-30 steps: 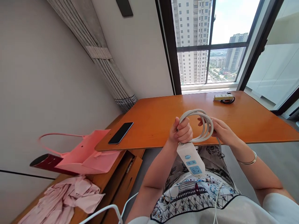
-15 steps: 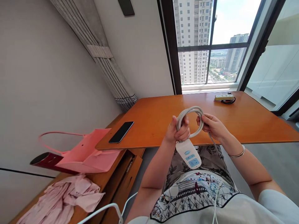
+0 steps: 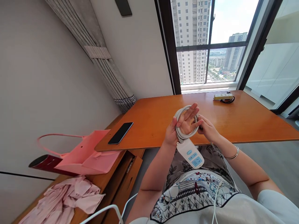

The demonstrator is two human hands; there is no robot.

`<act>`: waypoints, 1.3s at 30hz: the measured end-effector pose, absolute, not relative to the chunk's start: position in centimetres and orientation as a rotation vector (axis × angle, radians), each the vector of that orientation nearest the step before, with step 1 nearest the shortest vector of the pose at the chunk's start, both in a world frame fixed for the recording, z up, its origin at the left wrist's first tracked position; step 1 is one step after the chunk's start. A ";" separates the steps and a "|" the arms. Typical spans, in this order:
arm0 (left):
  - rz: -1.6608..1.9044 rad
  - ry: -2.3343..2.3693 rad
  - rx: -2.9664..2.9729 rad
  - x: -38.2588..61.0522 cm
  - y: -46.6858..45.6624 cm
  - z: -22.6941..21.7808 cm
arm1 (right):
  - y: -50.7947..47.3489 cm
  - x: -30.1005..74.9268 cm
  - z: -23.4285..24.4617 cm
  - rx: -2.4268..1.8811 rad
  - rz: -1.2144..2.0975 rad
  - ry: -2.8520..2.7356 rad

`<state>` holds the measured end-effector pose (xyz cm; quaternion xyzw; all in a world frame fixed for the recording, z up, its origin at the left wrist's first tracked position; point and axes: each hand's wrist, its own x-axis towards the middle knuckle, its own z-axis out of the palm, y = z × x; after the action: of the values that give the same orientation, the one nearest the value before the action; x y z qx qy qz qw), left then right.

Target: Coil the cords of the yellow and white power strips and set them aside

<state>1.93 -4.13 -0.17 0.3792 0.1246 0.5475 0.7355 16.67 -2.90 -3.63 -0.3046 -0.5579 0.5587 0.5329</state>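
Since 0.5 s ago the left hand (image 3: 184, 124) has unclenched, fingers straight, the white rubber cable coil (image 3: 184, 137) looped round its palm; the right hand (image 3: 207, 129) pinches that coil, and the white oblong plastic power strip (image 3: 192, 154) dangles beneath, short of the orange wooden table (image 3: 245, 121).

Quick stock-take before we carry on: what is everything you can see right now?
power strip: one, white with blue sockets, below the left hand
cord: one, white, looped round the left hand
table: one, orange wood, by the window
phone: one, black, table's left corner
second power strip: one, pale, table's far edge
bag: one, pink, left of table
cloth: one, pink, bottom left
curtain: one, grey, left wall
left hand: one, fingers spread, inside the coil
right hand: one, pinching the cord
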 end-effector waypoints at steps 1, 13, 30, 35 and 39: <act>1.218 0.280 0.831 1.9 -4.1 -0.1 | -3.0 16.6 -3.8 -0.729 1.331 -1.351; 1.311 0.238 0.974 1.4 -4.8 0.3 | -2.7 16.7 -4.6 -0.806 1.305 -1.445; 1.846 0.127 1.256 -2.6 -1.8 1.9 | -6.9 23.6 -9.1 -1.327 0.133 -2.181; 1.726 0.247 1.355 -1.7 -2.0 1.1 | -8.1 22.9 -5.5 -1.217 -0.428 -2.519; 1.460 0.319 1.471 -1.0 -2.3 0.2 | -8.7 21.7 -1.2 -0.827 -0.705 -2.536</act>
<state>-1.05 -2.29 0.18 0.6081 0.1319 0.6035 0.4986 21.71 -8.66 -1.20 -0.2943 -0.9024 -0.2509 0.1902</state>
